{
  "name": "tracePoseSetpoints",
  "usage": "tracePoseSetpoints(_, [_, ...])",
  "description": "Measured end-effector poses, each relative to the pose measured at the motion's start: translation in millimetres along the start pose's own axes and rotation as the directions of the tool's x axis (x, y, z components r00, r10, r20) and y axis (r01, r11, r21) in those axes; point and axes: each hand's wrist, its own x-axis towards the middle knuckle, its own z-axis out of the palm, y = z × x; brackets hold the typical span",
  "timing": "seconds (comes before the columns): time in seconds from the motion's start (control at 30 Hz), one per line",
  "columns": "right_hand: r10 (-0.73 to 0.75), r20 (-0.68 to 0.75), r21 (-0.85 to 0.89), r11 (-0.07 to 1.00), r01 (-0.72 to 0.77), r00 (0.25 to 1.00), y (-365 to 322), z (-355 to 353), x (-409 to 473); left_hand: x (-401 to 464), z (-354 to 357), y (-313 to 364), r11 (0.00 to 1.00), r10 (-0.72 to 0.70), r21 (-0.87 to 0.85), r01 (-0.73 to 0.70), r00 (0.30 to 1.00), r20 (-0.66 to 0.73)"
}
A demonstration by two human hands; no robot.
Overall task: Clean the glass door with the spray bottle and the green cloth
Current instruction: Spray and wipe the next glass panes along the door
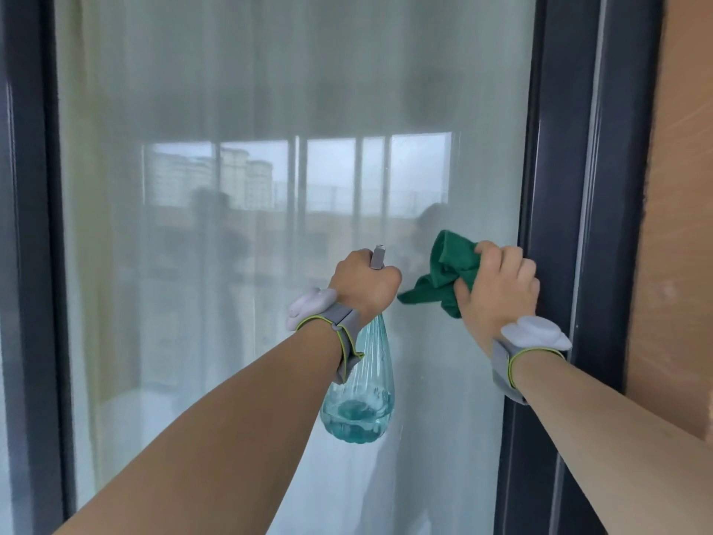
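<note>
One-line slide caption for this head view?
Left hand holds spray bottle, right hand bunches green cloth at glass door.

The left hand (364, 285) hides the spray bottle's (360, 395) trigger and neck. The green cloth (443, 278) is partly hidden in the right hand (497, 291). The glass door's (270, 90) top and bottom are cut off.

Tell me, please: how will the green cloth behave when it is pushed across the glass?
The green cloth is probably floppy: it bunches in the right hand and one corner droops. It looks light and soft, so it should glide without scratching.
</note>
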Motion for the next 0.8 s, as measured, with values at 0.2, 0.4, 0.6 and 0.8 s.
tracePoseSetpoints(0.2, [0.104,0.011,0.069,0.992,-0.104,0.995,-31.6,-2.3,-19.0,-15.6,-0.2,-10.6,0.998,0.015,-0.062,-0.009,0.996,0.092])
tracePoseSetpoints(0.4, [-0.087,0.223,0.313,0.95,0.014,0.971,-99.8,11.8,-91.9,-30.5,-42.6,-85.5,0.984,-0.079,-0.158,0.085,0.996,0.043])
tracePoseSetpoints(0.6, [-0.265,0.486,0.391,0.918,0.064,0.833,-173.4,24.5,-145.7,-41.0,-107.2,-169.4,0.98,-0.156,-0.118,0.161,0.986,0.05])
tracePoseSetpoints(0.8, [-0.332,0.613,0.333,0.931,0.147,0.717,-250.2,41.0,-173.9,-45.8,-189.2,-245.9,0.975,-0.213,-0.062,0.212,0.977,-0.021])
